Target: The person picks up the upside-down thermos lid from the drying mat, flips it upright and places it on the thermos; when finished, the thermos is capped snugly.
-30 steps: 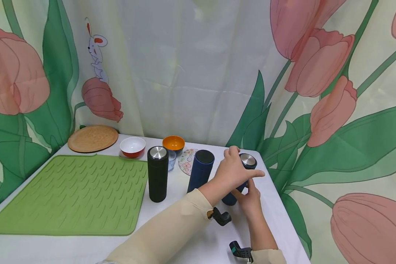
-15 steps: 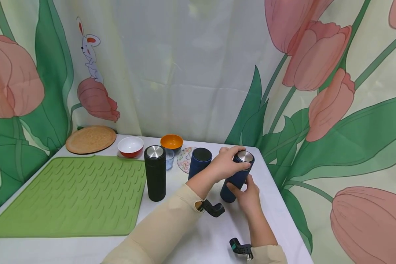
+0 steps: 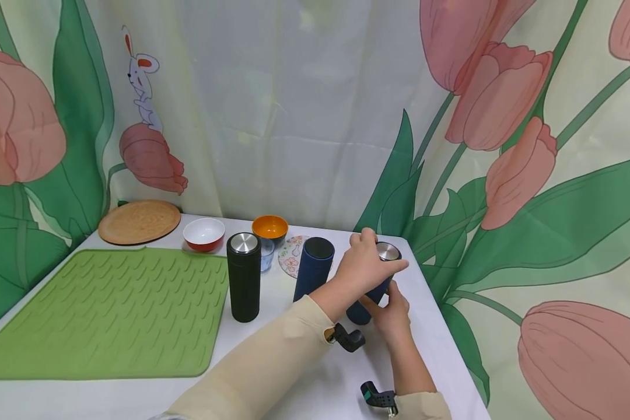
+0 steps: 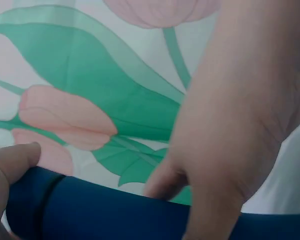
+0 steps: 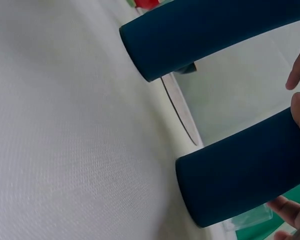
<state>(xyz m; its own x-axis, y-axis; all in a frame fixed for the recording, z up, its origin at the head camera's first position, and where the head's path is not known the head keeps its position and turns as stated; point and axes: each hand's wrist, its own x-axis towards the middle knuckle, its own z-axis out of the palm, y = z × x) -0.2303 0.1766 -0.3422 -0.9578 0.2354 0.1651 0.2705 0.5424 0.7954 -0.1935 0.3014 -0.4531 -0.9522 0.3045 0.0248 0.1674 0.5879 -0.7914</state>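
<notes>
Two hands meet on one dark blue cylindrical flask with a silver steel cap [image 3: 376,280], which stands slightly tilted near the right edge of the white-clothed desk [image 3: 315,379], toward its far right corner. The left hand [image 3: 364,268] curls over the flask's top end, fingers wrapped about the cap; the right hand [image 3: 391,309] grips the lower body from the near side, thumb and fingers clamped round it. In the right wrist view the flask's base [image 5: 230,180] rests on the cloth.

Just left of it stands a second dark blue cylindrical flask with a dark top [image 3: 312,268], close but apart. Behind that one lies a round flower-printed coaster [image 3: 290,256]. Farther left stands a black cylindrical flask with a steel cap [image 3: 244,284], with a small clear glass [image 3: 266,261] just behind it. Along the far edge sit an orange bowl [image 3: 270,227], a red bowl with white inside [image 3: 203,234] and, at the far left corner, a round woven mat [image 3: 139,221]. A green ribbed silicone mat [image 3: 100,312] covers the left part of the desk.
</notes>
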